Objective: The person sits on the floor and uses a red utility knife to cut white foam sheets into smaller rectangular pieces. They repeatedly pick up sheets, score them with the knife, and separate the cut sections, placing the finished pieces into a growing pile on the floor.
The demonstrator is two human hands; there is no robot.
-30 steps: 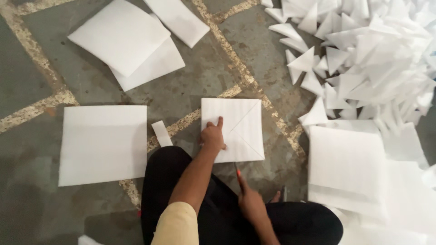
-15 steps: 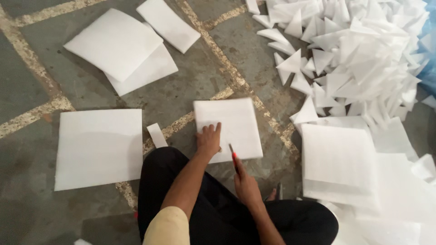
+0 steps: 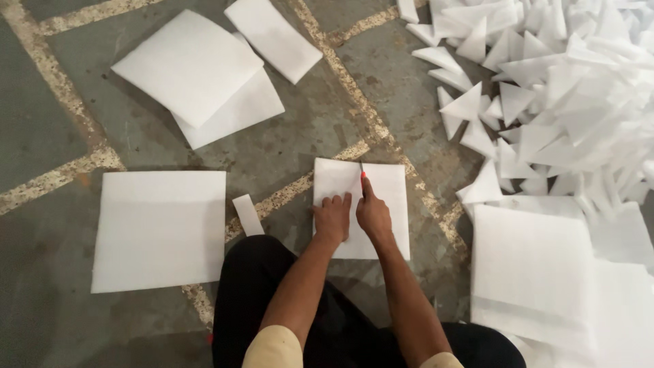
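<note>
A white square foam sheet (image 3: 388, 204) lies on the stone floor in front of my knees. My left hand (image 3: 332, 218) presses flat on its left part, fingers together. My right hand (image 3: 372, 212) grips a small red-handled cutter (image 3: 362, 172), whose tip rests near the sheet's far edge at the middle. Both forearms reach out over my dark trousers.
A larger foam square (image 3: 160, 228) lies to the left, with a thin foam strip (image 3: 246, 215) beside it. More sheets (image 3: 197, 75) lie farther back. A stack of sheets (image 3: 538, 272) sits on the right, and a heap of cut foam triangles (image 3: 552, 88) fills the upper right.
My right hand has moved from the near side of the sheet to its far edge with the cutter. The left hand has stayed pressed on the sheet.
</note>
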